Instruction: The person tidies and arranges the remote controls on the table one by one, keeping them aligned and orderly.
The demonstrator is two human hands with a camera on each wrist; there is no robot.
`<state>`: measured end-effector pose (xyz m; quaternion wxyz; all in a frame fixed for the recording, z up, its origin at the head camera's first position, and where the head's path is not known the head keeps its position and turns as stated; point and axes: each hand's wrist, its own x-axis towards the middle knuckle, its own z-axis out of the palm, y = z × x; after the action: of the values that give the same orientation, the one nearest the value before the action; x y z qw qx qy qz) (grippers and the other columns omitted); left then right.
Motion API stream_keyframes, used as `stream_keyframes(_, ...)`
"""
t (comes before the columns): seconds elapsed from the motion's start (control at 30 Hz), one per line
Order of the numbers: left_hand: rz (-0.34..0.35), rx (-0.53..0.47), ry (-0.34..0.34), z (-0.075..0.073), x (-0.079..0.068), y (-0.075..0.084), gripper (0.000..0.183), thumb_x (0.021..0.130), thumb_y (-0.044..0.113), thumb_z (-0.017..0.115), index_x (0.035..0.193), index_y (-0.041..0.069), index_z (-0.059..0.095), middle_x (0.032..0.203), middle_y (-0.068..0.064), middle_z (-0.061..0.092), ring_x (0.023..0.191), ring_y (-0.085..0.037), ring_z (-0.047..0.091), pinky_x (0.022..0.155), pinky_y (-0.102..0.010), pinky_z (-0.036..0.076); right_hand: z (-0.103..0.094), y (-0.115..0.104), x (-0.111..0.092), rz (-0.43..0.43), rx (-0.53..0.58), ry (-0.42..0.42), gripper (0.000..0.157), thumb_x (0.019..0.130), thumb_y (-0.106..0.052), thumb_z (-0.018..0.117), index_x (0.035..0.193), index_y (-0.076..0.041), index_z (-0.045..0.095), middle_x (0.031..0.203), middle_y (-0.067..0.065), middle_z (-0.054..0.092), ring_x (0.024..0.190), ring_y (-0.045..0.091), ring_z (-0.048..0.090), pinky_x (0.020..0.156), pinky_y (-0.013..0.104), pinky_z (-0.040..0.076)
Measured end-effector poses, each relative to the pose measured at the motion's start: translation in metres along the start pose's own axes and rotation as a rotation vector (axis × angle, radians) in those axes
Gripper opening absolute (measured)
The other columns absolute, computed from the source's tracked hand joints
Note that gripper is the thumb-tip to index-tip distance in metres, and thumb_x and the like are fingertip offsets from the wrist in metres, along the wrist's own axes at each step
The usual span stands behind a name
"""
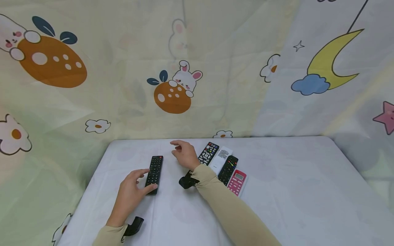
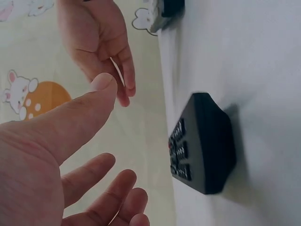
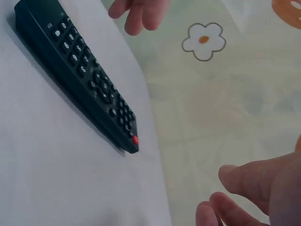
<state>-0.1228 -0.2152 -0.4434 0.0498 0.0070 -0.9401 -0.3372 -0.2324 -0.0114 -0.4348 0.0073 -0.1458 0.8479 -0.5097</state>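
A black remote control (image 1: 154,169) with a red button at its far end lies face up on the white table, left of the middle. My left hand (image 1: 130,193) is above its left side, thumb and fingers spread. In the left wrist view a gap shows between those fingers and the remote. Farther back, my right hand (image 1: 186,155) hovers to the right of the remote with loosely bent fingers and nothing in them. Beside the right forearm a row holds a black remote with white buttons (image 1: 209,152), a white item with a printed code (image 1: 220,160), another black remote (image 1: 228,169) and a pink calculator (image 1: 237,182).
The right sleeve (image 1: 227,201) partly covers the near ends of the row. A patterned cloth (image 1: 129,75) hangs behind the table (image 1: 292,191) and along its sides. Each wrist wears a black strap or mount (image 1: 133,226).
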Motion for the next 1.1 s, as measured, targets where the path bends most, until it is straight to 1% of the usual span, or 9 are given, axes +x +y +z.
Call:
stream_keyframes(0.17, 0.035, -0.024, 0.011, 0.003, 0.002, 0.008, 0.062, 0.078, 0.024, 0.089, 0.132, 0.007, 0.064, 0.131, -0.016, 0.060, 0.114, -0.032, 0.059, 0.090, -0.050, 0.051, -0.014, 0.002, -0.005, 0.006, 0.013, 0.006, 0.036, 0.098, -0.007, 0.063, 0.134, -0.006, 0.063, 0.132, 0.014, 0.063, 0.117, 0.028, 0.062, 0.097, 0.039, 0.050)
stream_keyframes(0.27, 0.048, -0.041, 0.006, 0.005, 0.003, 0.011, 0.062, 0.079, 0.025, 0.088, 0.133, 0.007, 0.064, 0.133, -0.016, 0.060, 0.116, -0.031, 0.058, 0.092, -0.050, 0.050, -0.020, 0.004, -0.008, 0.027, 0.015, 0.022, 0.037, 0.099, -0.008, 0.063, 0.135, -0.007, 0.063, 0.134, 0.012, 0.063, 0.119, 0.028, 0.061, 0.099, 0.039, 0.050)
stream_keyframes(0.37, 0.055, -0.052, -0.004, 0.007, 0.004, 0.015, 0.062, 0.079, 0.026, 0.088, 0.133, 0.007, 0.063, 0.134, -0.016, 0.059, 0.116, -0.031, 0.057, 0.094, -0.050, 0.050, -0.027, 0.006, -0.010, 0.044, 0.011, 0.049, 0.037, 0.099, -0.010, 0.063, 0.135, -0.008, 0.063, 0.134, 0.012, 0.062, 0.120, 0.028, 0.061, 0.099, 0.040, 0.050)
stream_keyframes(0.53, 0.059, -0.054, -0.010, 0.010, 0.005, 0.022, 0.063, 0.079, 0.026, 0.088, 0.133, 0.008, 0.063, 0.130, -0.016, 0.060, 0.115, -0.032, 0.058, 0.094, -0.051, 0.050, -0.040, 0.012, -0.015, 0.062, 0.013, 0.085, 0.037, 0.099, -0.012, 0.063, 0.136, -0.008, 0.062, 0.135, 0.012, 0.060, 0.121, 0.028, 0.059, 0.100, 0.039, 0.049)
stream_keyframes(0.63, 0.066, -0.065, -0.016, 0.014, 0.006, 0.027, 0.064, 0.078, 0.026, 0.088, 0.134, 0.009, 0.063, 0.132, -0.017, 0.060, 0.118, -0.033, 0.058, 0.096, -0.051, 0.048, -0.048, 0.016, -0.018, 0.055, 0.023, 0.114, 0.036, 0.100, -0.011, 0.062, 0.136, -0.008, 0.062, 0.135, 0.013, 0.060, 0.121, 0.029, 0.059, 0.099, 0.040, 0.050)
stream_keyframes(0.83, 0.104, -0.093, -0.030, 0.024, 0.012, 0.037, 0.066, 0.076, 0.027, 0.090, 0.134, 0.010, 0.064, 0.134, -0.011, 0.060, 0.120, -0.029, 0.057, 0.101, -0.049, 0.046, -0.062, 0.023, -0.024, 0.045, 0.023, 0.151, 0.036, 0.100, -0.013, 0.062, 0.136, -0.008, 0.062, 0.134, 0.014, 0.060, 0.120, 0.030, 0.058, 0.100, 0.042, 0.049)
stream_keyframes(0.93, 0.128, -0.113, -0.038, 0.028, 0.015, 0.046, 0.065, 0.076, 0.027, 0.090, 0.133, 0.010, 0.064, 0.131, -0.009, 0.061, 0.117, -0.027, 0.058, 0.100, -0.047, 0.048, -0.067, 0.028, -0.026, 0.037, 0.006, 0.162, 0.037, 0.100, -0.014, 0.062, 0.137, -0.008, 0.061, 0.136, 0.014, 0.059, 0.120, 0.032, 0.058, 0.100, 0.045, 0.048)
stream_keyframes(1.0, 0.145, -0.127, -0.039, 0.031, 0.018, 0.050, 0.065, 0.075, 0.027, 0.090, 0.133, 0.010, 0.065, 0.128, -0.008, 0.063, 0.115, -0.026, 0.058, 0.098, -0.046, 0.049, -0.070, 0.029, -0.026, 0.028, -0.001, 0.165, 0.037, 0.100, -0.014, 0.061, 0.137, -0.007, 0.061, 0.136, 0.017, 0.059, 0.121, 0.035, 0.057, 0.100, 0.047, 0.047)
stream_keyframes(1.1, 0.168, -0.144, -0.034, 0.036, 0.022, 0.054, 0.065, 0.074, 0.026, 0.091, 0.131, 0.010, 0.066, 0.124, -0.006, 0.064, 0.113, -0.024, 0.059, 0.095, -0.045, 0.050, -0.076, 0.031, -0.026, 0.021, -0.007, 0.169, 0.039, 0.100, -0.014, 0.061, 0.138, -0.005, 0.059, 0.137, 0.019, 0.058, 0.122, 0.038, 0.056, 0.100, 0.049, 0.046)
